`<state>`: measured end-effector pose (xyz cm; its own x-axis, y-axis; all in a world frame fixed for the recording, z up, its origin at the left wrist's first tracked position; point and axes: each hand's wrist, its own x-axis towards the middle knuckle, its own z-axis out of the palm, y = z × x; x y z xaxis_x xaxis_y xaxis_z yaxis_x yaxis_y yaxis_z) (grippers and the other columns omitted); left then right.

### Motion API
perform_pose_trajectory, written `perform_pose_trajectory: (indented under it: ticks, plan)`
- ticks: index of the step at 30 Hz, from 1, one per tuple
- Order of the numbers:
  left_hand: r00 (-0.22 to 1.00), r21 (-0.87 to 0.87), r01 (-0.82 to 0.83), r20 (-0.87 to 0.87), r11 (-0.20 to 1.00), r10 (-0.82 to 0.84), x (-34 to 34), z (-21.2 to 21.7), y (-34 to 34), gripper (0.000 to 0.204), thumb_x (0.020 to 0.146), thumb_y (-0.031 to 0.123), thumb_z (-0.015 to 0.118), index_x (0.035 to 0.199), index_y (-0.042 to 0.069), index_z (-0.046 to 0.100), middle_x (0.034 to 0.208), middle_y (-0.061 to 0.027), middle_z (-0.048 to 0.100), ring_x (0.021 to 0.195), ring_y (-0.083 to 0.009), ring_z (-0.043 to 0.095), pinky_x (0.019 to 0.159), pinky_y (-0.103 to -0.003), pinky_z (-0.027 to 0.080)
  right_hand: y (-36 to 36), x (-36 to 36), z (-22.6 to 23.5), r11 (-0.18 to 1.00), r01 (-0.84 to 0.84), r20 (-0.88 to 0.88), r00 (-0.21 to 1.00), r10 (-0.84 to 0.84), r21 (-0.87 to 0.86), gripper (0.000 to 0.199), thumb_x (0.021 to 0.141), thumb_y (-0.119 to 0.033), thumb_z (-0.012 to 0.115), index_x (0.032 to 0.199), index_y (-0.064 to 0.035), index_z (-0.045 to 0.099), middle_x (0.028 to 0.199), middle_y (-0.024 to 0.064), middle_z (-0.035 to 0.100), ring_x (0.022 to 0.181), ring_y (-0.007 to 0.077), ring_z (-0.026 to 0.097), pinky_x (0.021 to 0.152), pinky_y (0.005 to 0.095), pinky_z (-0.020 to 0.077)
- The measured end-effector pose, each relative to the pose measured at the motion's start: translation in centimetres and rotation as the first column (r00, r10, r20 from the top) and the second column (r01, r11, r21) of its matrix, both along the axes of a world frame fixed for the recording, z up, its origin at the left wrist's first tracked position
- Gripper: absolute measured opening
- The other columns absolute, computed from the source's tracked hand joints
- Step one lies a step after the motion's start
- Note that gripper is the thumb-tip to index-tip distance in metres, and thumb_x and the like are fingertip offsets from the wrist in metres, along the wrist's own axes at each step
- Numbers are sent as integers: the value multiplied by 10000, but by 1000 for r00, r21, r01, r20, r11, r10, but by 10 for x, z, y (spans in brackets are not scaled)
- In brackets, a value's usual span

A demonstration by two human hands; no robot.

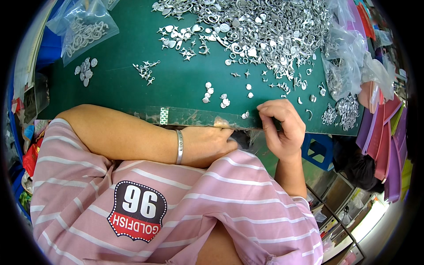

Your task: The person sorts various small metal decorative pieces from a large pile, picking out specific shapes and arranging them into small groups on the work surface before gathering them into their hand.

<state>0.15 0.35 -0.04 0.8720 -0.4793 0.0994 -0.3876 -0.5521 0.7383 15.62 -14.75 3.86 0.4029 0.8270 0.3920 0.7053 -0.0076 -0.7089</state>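
Observation:
My right hand (pixel 285 128) hovers at the table's front edge, its thumb and index finger curled together at the tips. Whatever is between them, if anything, is too small to tell. My left hand (pixel 205 143), a silver bangle on its wrist, is closed just below the edge beside clear plastic (pixel 245 138); its fingertips are hidden. Left of my right fingertips lie small silver disc charms (pixel 245 115). Further in are little groups of round charms (pixel 225 101), more discs (pixel 207 92) and a couple of single ones (pixel 249 91).
A large heap of mixed silver charms (pixel 274 33) covers the back right of the green table (pixel 119 88). Star charms (pixel 146 72) and oval discs (pixel 86 70) lie at left. Bags of charms (pixel 86 33) stand at back left and right (pixel 344 62). A blue stool (pixel 318 151) is below.

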Motion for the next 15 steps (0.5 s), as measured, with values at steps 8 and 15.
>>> perform_pose_trajectory:
  ticks: [8,15]
  plan:
    - [1000,-34,-22,9,999,23,-2,-3,-2,187,830,164,566,902,-8,580,889,-236,592,786,-323,647,690,-354,544,-3,4,-3,987,-140,20,990,142,-78,216,684,90,714,866,-7,647,835,93,673,744,264,626,668,348,493]
    - [984,-46,36,-172,998,-44,0,2,2,262,801,188,616,991,13,574,1027,-254,549,924,-364,614,783,-401,519,5,-1,2,966,-244,-38,970,242,-82,197,661,68,727,829,-19,674,862,91,704,720,250,628,660,326,497]
